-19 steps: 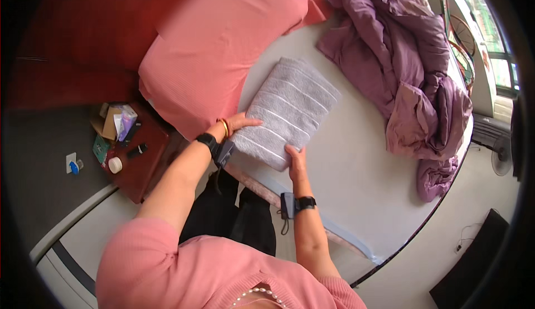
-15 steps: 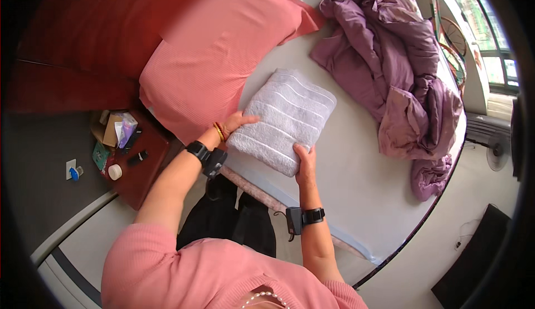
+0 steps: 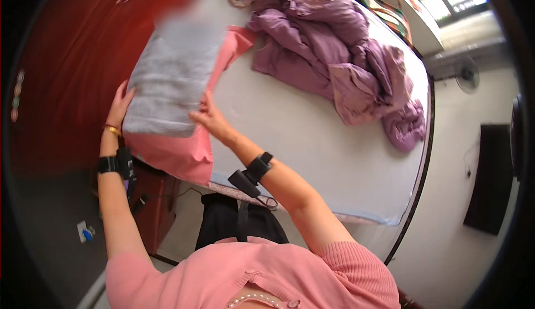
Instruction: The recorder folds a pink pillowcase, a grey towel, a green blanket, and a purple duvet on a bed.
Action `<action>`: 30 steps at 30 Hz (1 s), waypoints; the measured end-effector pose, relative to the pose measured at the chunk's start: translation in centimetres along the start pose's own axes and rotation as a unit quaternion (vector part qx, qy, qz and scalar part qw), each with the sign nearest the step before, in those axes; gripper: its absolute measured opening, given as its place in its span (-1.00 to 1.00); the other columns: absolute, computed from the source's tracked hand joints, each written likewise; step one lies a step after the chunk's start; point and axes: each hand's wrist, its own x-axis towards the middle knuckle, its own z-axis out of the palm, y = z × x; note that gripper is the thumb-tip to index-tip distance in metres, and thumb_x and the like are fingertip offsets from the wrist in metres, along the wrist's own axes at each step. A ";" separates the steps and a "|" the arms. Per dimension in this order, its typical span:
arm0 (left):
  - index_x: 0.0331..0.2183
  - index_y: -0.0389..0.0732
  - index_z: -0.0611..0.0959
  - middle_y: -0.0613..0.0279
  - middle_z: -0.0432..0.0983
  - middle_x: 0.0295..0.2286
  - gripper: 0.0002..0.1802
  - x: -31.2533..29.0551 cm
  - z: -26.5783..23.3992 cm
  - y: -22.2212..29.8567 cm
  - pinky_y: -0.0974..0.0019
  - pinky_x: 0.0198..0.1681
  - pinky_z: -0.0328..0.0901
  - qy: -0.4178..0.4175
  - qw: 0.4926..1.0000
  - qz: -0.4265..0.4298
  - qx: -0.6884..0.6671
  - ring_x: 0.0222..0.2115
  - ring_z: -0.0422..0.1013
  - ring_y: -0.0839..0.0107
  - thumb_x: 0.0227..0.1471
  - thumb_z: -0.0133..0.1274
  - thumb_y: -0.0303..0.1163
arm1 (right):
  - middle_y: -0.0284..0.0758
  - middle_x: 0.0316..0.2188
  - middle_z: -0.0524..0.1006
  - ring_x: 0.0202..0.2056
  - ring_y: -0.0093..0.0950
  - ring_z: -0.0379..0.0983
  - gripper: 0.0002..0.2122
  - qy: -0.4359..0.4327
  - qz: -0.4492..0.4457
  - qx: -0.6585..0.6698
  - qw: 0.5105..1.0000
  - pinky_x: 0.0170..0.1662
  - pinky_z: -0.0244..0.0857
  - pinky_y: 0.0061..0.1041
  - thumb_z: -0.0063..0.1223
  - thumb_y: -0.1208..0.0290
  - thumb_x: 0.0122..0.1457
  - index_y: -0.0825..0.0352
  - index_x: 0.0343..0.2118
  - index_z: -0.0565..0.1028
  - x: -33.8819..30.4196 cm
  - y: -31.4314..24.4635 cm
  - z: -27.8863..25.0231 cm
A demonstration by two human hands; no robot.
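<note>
A grey folded towel (image 3: 167, 86) lies over or just above a pink pillow (image 3: 175, 156) at the left end of the bed (image 3: 301, 142). My left hand (image 3: 118, 107) grips the towel's left edge, its fingertips on the cloth. At the near right corner, my right hand (image 3: 209, 118) holds the towel with thumb on top. The towel's far end is blurred, and most of the pillow is hidden beneath it. Whether the towel rests fully on the pillow, I cannot tell.
A red padded headboard (image 3: 67, 86) rises on the left. The crumpled purple quilt (image 3: 312, 41) covers the bed's far side. Below the pillow stands a red-brown nightstand (image 3: 153, 211), partly behind my left arm. A fan (image 3: 467, 78) and a black screen (image 3: 490, 181) are at the right.
Both hands have carried the towel left from the bare sheet to the pillow. The view has also turned left. Both hands still hold the towel.
</note>
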 end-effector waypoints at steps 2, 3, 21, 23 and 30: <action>0.03 -0.27 0.11 0.12 0.37 -0.25 -0.33 0.0 -5.8 -4.5 0.40 -0.17 0.19 0.076 0.966 -0.108 0.221 -0.24 0.30 0.42 -0.05 -0.04 -0.20 | -0.22 -0.17 0.34 -0.14 -0.47 0.26 -0.45 -0.042 0.057 -0.104 0.992 -0.12 0.17 -0.49 -0.02 0.28 0.02 0.36 0.05 0.09 -1.3 2.1 0.0; 0.02 -0.22 0.14 0.17 0.39 -0.28 -0.34 -0.9 -7.9 -5.6 0.40 -0.26 0.23 0.088 0.955 -0.074 0.275 -0.30 0.31 0.46 -0.06 -0.03 -0.17 | -0.21 -0.18 0.34 -0.15 -0.47 0.26 -0.47 -0.073 0.077 -0.153 0.982 -0.13 0.18 -0.49 -0.04 0.23 0.03 0.36 0.03 0.13 -2.7 1.9 0.1; -0.16 -0.25 0.41 0.00 0.36 -0.21 -0.49 -5.2 22.4 -15.5 0.26 -0.13 0.20 -0.321 0.903 -0.021 0.283 -0.20 0.31 0.21 -0.18 0.03 -0.18 | -0.35 -0.37 0.41 -0.32 -0.54 0.30 -0.69 0.370 0.314 -0.034 0.874 -0.32 0.24 -0.51 -0.10 0.18 0.04 0.28 -0.23 0.37 -28.4 1.6 -24.7; -0.15 -0.25 0.40 -0.05 0.31 -0.17 -0.45 -7.3 27.0 -13.9 0.21 -0.09 0.17 -0.375 0.873 -0.025 0.310 -0.13 0.24 0.15 -0.20 0.04 -0.15 | -0.38 -0.37 0.40 -0.33 -0.56 0.30 -0.68 0.385 0.304 -0.043 0.870 -0.34 0.25 -0.52 -0.09 0.18 0.02 0.28 -0.23 0.38 -30.0 1.5 -26.7; -0.10 -0.23 0.35 -0.03 0.20 -0.08 -0.34 -11.8 34.6 -12.3 0.25 0.01 0.07 -0.368 0.833 -0.055 0.408 -0.03 0.11 0.13 -0.23 0.06 -0.07 | -0.35 -0.26 0.38 -0.25 -0.52 0.28 -0.61 0.381 0.273 -0.098 0.878 -0.30 0.24 -0.48 -0.07 0.17 0.02 0.29 -0.14 0.32 -31.2 2.8 -36.5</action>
